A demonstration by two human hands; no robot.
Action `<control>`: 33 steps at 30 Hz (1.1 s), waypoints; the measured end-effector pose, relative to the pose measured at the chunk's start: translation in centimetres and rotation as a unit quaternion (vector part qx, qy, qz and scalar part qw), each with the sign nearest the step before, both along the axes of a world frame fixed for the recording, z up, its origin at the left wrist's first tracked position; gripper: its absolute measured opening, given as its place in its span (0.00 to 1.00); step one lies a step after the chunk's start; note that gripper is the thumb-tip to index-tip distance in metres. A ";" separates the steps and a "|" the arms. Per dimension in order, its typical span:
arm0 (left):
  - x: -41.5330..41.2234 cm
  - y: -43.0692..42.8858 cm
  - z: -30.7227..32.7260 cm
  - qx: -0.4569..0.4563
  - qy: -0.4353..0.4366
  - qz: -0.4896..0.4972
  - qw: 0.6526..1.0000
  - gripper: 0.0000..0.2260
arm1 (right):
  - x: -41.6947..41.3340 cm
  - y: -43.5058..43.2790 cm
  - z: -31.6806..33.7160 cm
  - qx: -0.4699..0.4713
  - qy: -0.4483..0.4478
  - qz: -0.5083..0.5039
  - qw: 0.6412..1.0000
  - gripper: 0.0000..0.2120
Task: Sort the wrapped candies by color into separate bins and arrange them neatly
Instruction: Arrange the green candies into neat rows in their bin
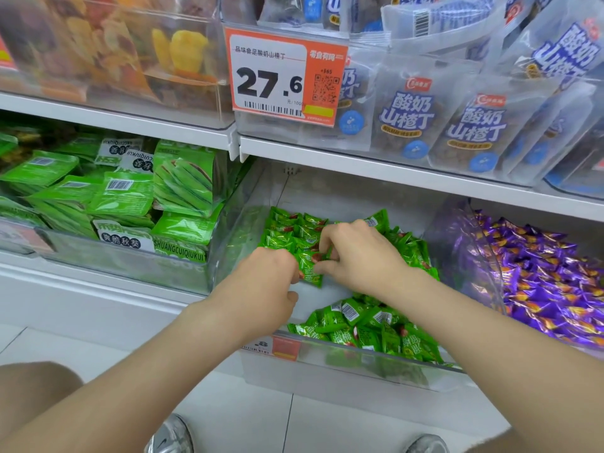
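Both hands are pinching one candy point(310, 271) between them: left hand point(271, 282) gripping its left edge with thumb and curled fingers, right hand point(356, 256) nipping its far right edge with bent fingertips. Candy wrapper is showing bright green with a red patch and crimped ends. Its long axis is running roughly near-to-far, near end slanting slightly right. It is sitting mid-floor in the middle bin point(327, 361), clear plastic. Far rows point(287, 230) of like green candies are lying flat there, and a loose near pile point(366, 325) is heaping against the front wall. Right bin point(457, 243) is holding purple candies point(539, 279). Left bin point(130, 266) is holding green packets point(124, 194).
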State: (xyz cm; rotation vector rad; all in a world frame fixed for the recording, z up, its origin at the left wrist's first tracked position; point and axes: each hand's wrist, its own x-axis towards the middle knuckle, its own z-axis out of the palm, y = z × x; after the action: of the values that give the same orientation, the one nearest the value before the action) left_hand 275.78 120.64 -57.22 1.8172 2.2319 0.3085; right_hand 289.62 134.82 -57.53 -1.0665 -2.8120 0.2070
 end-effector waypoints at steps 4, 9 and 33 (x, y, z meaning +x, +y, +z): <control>0.1 0.2 -0.3 0.003 -0.037 0.012 0.999 0.07 | 2.5 -0.4 2.3 -0.126 -0.060 0.129 0.982 0.16; 0.8 0.4 0.0 -0.006 -0.047 0.011 0.999 0.06 | 3.3 -1.8 1.0 -0.130 -0.156 0.197 0.959 0.28; 0.7 0.3 0.6 0.138 -0.015 0.011 0.990 0.07 | 3.2 -1.9 1.9 -0.146 0.085 0.009 0.986 0.09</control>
State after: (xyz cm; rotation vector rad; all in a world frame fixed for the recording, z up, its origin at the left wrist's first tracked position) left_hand 276.46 120.98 -56.64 1.9050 2.2819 0.6749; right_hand 292.84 132.96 -55.58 -1.0206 -2.6929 0.6950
